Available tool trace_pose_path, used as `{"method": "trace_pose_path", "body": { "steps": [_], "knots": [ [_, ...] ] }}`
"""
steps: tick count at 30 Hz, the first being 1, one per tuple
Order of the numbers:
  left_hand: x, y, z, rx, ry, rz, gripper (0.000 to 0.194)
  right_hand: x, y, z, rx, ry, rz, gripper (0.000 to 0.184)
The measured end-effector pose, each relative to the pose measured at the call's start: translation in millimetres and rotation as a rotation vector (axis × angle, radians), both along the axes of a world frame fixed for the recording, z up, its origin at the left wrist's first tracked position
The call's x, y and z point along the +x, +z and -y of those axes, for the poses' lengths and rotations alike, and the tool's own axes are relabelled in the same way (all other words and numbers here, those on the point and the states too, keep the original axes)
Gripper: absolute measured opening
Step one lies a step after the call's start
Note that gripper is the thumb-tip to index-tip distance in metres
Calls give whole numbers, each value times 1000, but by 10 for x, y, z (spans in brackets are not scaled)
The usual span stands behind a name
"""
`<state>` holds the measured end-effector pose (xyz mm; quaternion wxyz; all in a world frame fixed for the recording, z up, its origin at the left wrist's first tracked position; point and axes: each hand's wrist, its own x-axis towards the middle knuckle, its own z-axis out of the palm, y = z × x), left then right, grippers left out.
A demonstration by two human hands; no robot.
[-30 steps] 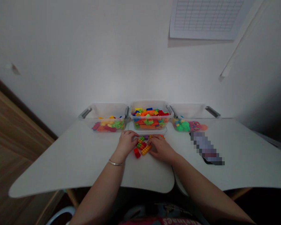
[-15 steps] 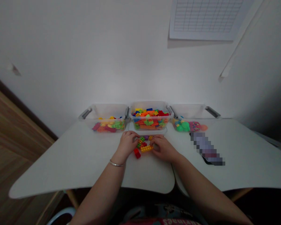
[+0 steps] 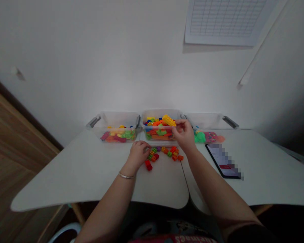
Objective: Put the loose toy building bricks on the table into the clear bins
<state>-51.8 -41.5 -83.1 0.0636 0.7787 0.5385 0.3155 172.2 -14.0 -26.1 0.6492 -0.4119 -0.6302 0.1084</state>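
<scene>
My right hand point(image 3: 185, 135) is raised at the front of the middle bin, pinching a long yellow building brick point(image 3: 169, 120) tilted over the bin's rim. My left hand point(image 3: 139, 154) rests on the table with its fingers curled, the tips gripping the left side of a curved row of small green and yellow building bricks point(image 3: 152, 153). Part of that row is hidden by the fingers. A red brick point(image 3: 148, 165) lies just below the left fingertips. Orange, red and green bricks point(image 3: 174, 153) lie to the right, below my right wrist.
Behind the hands stand a middle clear bin point(image 3: 146, 127) full of mixed bricks, a left bin point(image 3: 101, 122) with coloured pieces, and a right bin point(image 3: 212, 118) with green and pink toys. A phone point(image 3: 221, 165) lies at the right on the white table point(image 3: 103, 175).
My right hand has lifted the long yellow brick from the tabletop up to the middle bin, uncovering the orange and red bricks. My left hand has stayed in place.
</scene>
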Motion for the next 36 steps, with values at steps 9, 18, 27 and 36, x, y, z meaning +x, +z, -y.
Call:
{"method": "trace_pose_path", "body": {
  "steps": [9, 18, 27, 36],
  "knots": [
    [14, -65, -27, 37, 47, 34, 15, 54, 431, -745, -162, -242, 167, 14],
    [7, -58, -28, 26, 54, 23, 15, -56, 411, -844, -329, -326, 588, 6],
    [7, -66, -40, 25, 27, 16, 15, -33, 374, -692, -137, -290, 509, 5],
    [-1, -99, -58, 12, 20, 5, 15, -4, 256, -422, 169, -238, 298, 9]
  ]
}}
